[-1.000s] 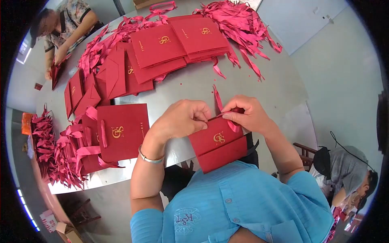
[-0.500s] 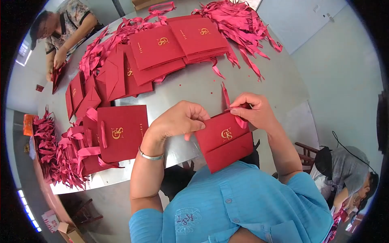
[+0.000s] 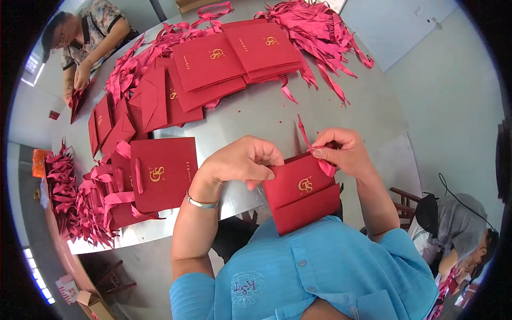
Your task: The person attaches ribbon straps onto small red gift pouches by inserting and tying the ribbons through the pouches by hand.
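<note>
A red paper gift bag [image 3: 298,197] with a gold logo is in front of my chest, a fold running across its lower part. My left hand [image 3: 242,162] is closed at its upper left corner, thumb and fingers curled against the edge. At the upper right corner my right hand [image 3: 345,152] pinches a pink ribbon [image 3: 328,168]. One end of that ribbon sticks up past the bag's top edge and a loop hangs over the front. How the ribbon joins the bag is hidden behind my fingers.
Flat red bags [image 3: 213,61] lie stacked across the metal table [image 3: 256,117]. Pink ribbons [image 3: 314,32] are heaped behind them. Finished-looking bags with ribbon handles [image 3: 165,173] lie at left. A co-worker [image 3: 96,42] handles a bag at far left; another person [image 3: 458,229] sits at right.
The gift bag and both my hands have shifted slightly right and down in view. My right hand still pinches the ribbon, whose upright end now leans more to the left.
</note>
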`<action>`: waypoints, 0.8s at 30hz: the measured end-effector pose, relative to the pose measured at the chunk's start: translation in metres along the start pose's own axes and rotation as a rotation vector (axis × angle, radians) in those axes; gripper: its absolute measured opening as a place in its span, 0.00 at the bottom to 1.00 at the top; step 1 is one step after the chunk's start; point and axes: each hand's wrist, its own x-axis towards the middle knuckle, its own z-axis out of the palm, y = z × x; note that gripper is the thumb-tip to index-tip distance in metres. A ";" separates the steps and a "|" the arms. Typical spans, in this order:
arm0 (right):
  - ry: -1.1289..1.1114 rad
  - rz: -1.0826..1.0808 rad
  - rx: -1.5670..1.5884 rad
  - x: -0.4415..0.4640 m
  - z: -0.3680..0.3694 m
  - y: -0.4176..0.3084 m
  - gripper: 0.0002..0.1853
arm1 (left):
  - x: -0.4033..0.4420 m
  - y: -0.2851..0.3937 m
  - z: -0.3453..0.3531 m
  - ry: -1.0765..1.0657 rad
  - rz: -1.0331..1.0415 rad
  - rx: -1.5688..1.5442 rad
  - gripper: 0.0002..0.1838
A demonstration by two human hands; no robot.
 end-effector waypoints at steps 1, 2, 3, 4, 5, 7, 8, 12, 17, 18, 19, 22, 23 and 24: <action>-0.021 -0.013 -0.023 -0.002 0.000 0.000 0.03 | 0.001 0.000 0.000 -0.039 -0.010 0.021 0.09; -0.022 -0.009 -0.022 -0.003 0.001 0.000 0.03 | 0.001 -0.001 0.001 -0.079 -0.019 0.041 0.08; -0.013 -0.025 -0.003 -0.005 0.003 0.000 0.03 | 0.001 -0.002 0.002 -0.080 -0.021 0.039 0.08; -0.004 -0.041 0.015 -0.005 0.004 0.000 0.03 | 0.001 -0.003 0.003 -0.091 0.007 0.015 0.09; -0.003 -0.040 0.014 -0.006 0.003 0.000 0.03 | 0.001 -0.003 0.004 -0.103 0.036 -0.008 0.09; -0.005 -0.015 -0.030 -0.006 0.000 0.001 0.03 | 0.003 -0.005 0.007 -0.085 0.044 -0.022 0.09; -0.003 -0.015 -0.032 -0.006 -0.002 0.002 0.03 | 0.004 -0.006 0.009 -0.066 0.053 -0.035 0.09; -0.028 0.012 -0.001 -0.006 -0.006 0.008 0.06 | 0.008 -0.011 0.013 -0.123 0.094 -0.081 0.09; -0.022 0.062 0.036 -0.006 -0.007 0.009 0.06 | 0.008 -0.012 0.016 -0.045 0.066 -0.163 0.10; 0.014 0.051 0.061 -0.007 -0.009 0.008 0.06 | 0.008 -0.013 0.015 -0.047 0.068 -0.160 0.10; 0.050 0.041 0.086 -0.008 -0.011 0.007 0.06 | 0.010 -0.015 0.015 -0.027 0.082 -0.163 0.11; 0.082 0.013 0.026 -0.010 -0.011 0.001 0.06 | 0.011 -0.016 0.018 0.018 0.093 -0.171 0.12; 0.085 0.013 0.024 -0.012 -0.012 0.000 0.06 | 0.011 -0.015 0.019 0.050 0.084 -0.177 0.13; 0.076 0.029 0.010 -0.014 -0.013 0.000 0.06 | 0.011 -0.017 0.019 0.047 0.085 -0.176 0.13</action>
